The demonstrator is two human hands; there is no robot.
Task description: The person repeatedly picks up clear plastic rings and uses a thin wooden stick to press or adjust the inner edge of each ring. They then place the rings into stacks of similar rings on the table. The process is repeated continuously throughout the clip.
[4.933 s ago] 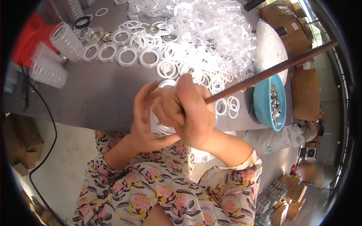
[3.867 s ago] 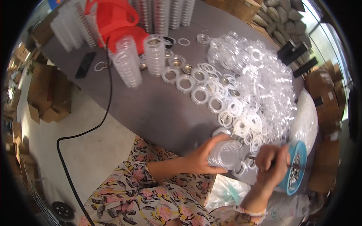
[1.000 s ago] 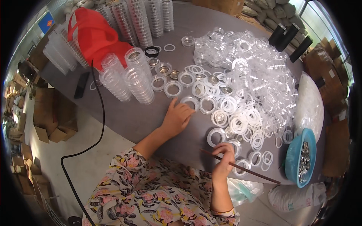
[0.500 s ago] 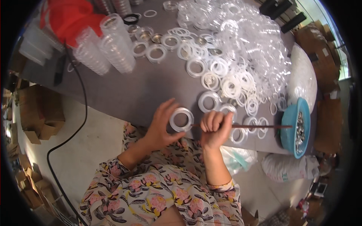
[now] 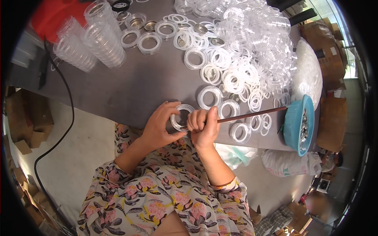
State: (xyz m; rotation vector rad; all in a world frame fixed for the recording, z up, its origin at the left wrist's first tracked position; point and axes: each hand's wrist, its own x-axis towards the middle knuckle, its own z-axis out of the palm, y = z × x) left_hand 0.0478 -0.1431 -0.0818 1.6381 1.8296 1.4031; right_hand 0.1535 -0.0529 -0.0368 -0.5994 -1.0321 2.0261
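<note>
My left hand [image 5: 157,125] curls its thumb and fingers around a clear plastic ring-shaped lid [image 5: 185,106] at the table's near edge. The lid's middle shows as a dark round opening. Closed in a fist, my right hand [image 5: 204,128] grips a thin reddish-brown rod [image 5: 252,114]. Its long end points right toward the blue basket. The rod's short end comes out of the fist at the lid's lower right rim; whether it touches is hard to see. Just beyond the fist lie loose clear rings, one of them a thick ring [image 5: 210,87].
A heap of clear plastic lids [image 5: 252,35] and white rings [image 5: 235,81] covers the back right. Stacked clear cups [image 5: 103,45] stand at left beside a red bag [image 5: 59,17]. A blue basket [image 5: 289,131] of shiny metal pieces sits at right. A black cable [image 5: 72,98] hangs at left.
The whole view has shifted, so the table things sit farther left and up. My right fist is closer to the lid, and the rod now slants up to the right instead of lying level.
</note>
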